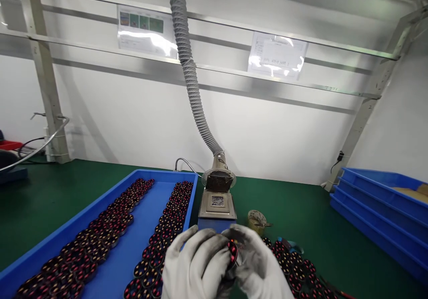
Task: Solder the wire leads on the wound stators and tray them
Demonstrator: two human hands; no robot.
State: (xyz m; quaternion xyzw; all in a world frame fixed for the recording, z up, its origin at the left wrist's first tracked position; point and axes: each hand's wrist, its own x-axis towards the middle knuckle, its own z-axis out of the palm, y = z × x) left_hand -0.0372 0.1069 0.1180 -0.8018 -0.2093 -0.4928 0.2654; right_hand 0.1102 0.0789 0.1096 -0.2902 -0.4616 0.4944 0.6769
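Note:
My left hand (197,263) and my right hand (259,263), both in white gloves smudged dark at the fingers, are close together at the bottom middle. Between their fingertips is a small round black part with red spots (233,253). Both hands are closed on it, and the fingers hide much of it. Just beyond the hands stands a metal box (218,206) with a square opening of shiny silvery material. Many similar round parts (296,267) lie heaped to the right of my right hand.
A blue tray (133,227) on the left holds rows of round parts. A grey hose (195,85) comes down to a hood behind the metal box. A small tin (257,221) sits to the right of the box. Stacked blue trays (377,218) stand at far right.

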